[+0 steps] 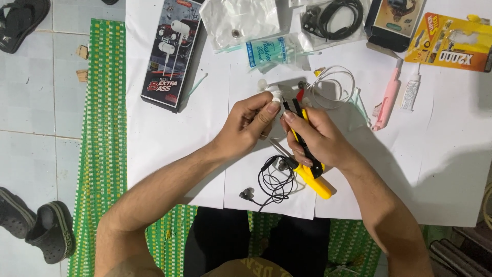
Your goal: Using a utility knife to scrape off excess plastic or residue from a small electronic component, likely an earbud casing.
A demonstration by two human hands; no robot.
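Covering a green woven mat (105,128) on pale floor tiles (46,102), white paper sheets (169,133) lie under both hands: left hand (246,125) grip pinching a white earbud (275,95), right hand (318,141) grip closed around yellow-handled pliers (312,177); sandals (43,225) at 8 o'clock.

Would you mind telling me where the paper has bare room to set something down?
Bare white paper lies right of the right hand, below the glue tube; another patch sits between the black box and left hand. The top edge is crowded.

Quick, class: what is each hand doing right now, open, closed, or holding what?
Left hand: closed, pinching a small white earbud piece.
Right hand: closed around yellow-handled pliers, tips at the earbud piece.
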